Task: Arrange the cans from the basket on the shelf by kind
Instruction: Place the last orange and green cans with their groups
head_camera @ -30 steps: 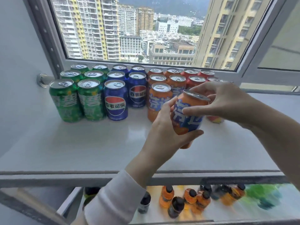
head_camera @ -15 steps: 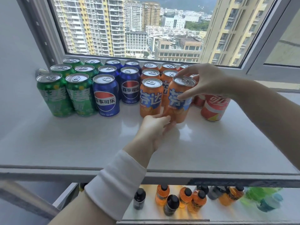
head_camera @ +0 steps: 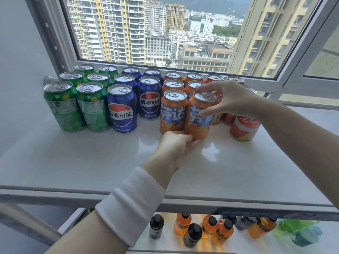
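An orange can [head_camera: 199, 116] stands at the front of the orange rows on the white shelf [head_camera: 91, 162]. My right hand [head_camera: 231, 99] grips it round the top, thumb on the label. My left hand [head_camera: 174, 146] touches its base with its fingertips. Left of it stand another orange can [head_camera: 172, 111], blue cans [head_camera: 122, 109] and green cans [head_camera: 63, 106] in rows by kind. Red cans [head_camera: 244, 128] stand to the right, partly hidden by my right arm. The basket is out of view.
A window frame [head_camera: 183, 67] runs right behind the back row of cans. Below the shelf's front edge, a lower shelf holds several small bottles [head_camera: 183, 224], orange, dark and green. The front half of the upper shelf is bare.
The orange can came down from mid-air and now stands on the shelf beside the front orange can. My left hand slid from its side to its base.
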Tool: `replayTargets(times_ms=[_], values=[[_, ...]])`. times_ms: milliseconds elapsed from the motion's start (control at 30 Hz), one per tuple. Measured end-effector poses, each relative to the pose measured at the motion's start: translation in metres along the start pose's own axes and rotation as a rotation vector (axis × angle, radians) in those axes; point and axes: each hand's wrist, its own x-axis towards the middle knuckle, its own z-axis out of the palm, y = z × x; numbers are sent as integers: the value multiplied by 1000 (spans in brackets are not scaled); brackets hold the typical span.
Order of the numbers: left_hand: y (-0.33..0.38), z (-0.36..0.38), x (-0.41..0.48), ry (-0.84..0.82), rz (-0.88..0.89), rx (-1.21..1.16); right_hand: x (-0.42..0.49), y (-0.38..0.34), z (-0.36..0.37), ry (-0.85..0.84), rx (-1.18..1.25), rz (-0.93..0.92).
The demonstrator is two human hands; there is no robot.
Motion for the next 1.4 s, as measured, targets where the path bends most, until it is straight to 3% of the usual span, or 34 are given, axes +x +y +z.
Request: replayTargets(times_ms=[267, 600, 833, 1400], values=[[-7, -1, 12, 9, 16, -16, -1, 13, 16, 98, 107, 23], [-11, -2, 16, -22, 55, 125, -8, 16, 28, 229, 233, 58], [-13, -4, 13, -39, 66, 125, -23, 24, 50, 290, 506, 116], [-10, 2, 9, 34, 76, 111, -30, 34, 84, 413, 537, 184]])
